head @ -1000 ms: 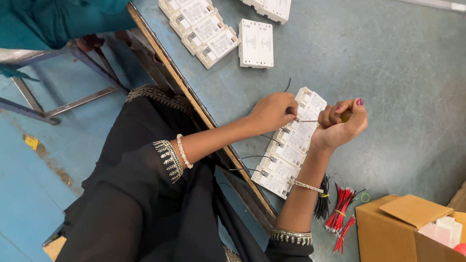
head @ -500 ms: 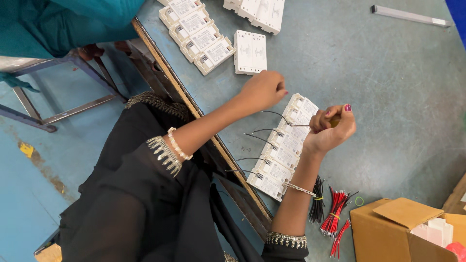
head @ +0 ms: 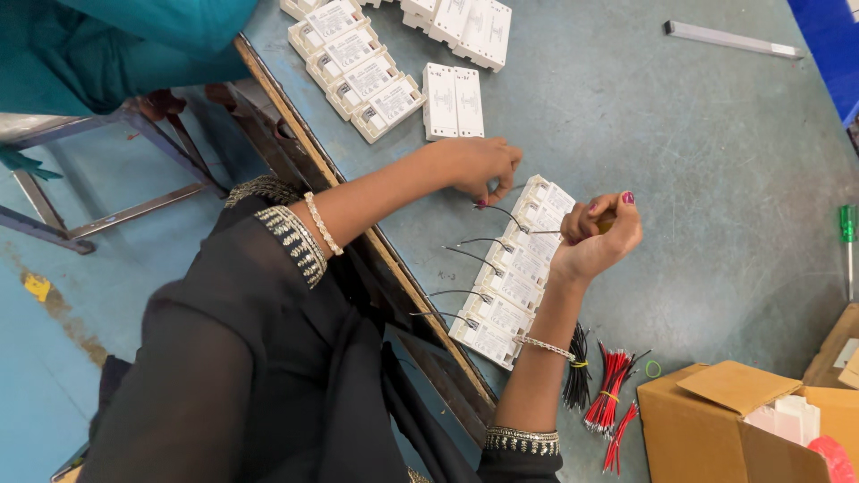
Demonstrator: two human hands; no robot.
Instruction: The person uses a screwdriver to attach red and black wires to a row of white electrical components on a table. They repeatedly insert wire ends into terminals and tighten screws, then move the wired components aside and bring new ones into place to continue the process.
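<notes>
Near table edge (head: 295, 125): hands (head: 479, 165) wiring white modules (head: 514, 273).

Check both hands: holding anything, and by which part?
Left hand pinches a thin black wire at its upper end. Right hand is fisted around a tool's handle; tool type unclear.

Grey-blue worktop (head: 680, 152) with a wooden edge strip, blue painted floor (head: 54, 358) that's scuffed and stained, and what looks like a metal stool frame (head: 116, 210) off left.
</notes>
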